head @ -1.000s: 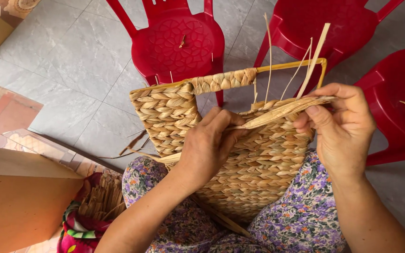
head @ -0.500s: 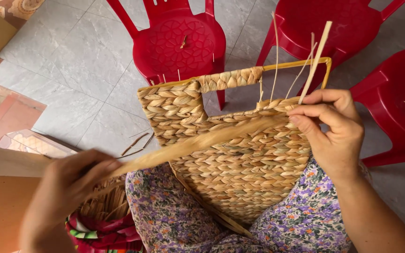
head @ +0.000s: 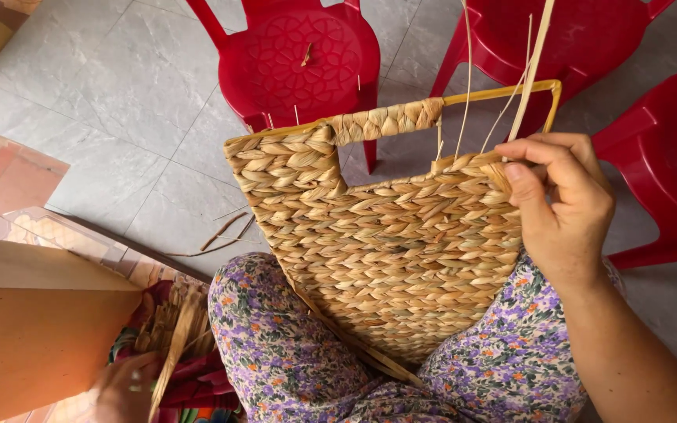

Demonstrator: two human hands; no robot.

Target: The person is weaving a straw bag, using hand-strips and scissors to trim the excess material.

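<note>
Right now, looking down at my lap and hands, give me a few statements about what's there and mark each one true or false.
1. The right hand grips the top edge of the woven panel. True.
2. The left hand rests on the panel's handle. False: it is down low by the bundle of straw strands.
3. The chairs behind are red. True.
4. The panel lies flat on the floor. False: it leans on the lap.

- Red plastic chair (head: 299,59), on grey tiled floor (head: 103,102); straw scraps on seat.
- Two more red chairs, one behind (head: 589,39), one right (head: 667,157).
- Brown board (head: 33,329), lower left.
- Floral purple garment (head: 276,352).
</note>
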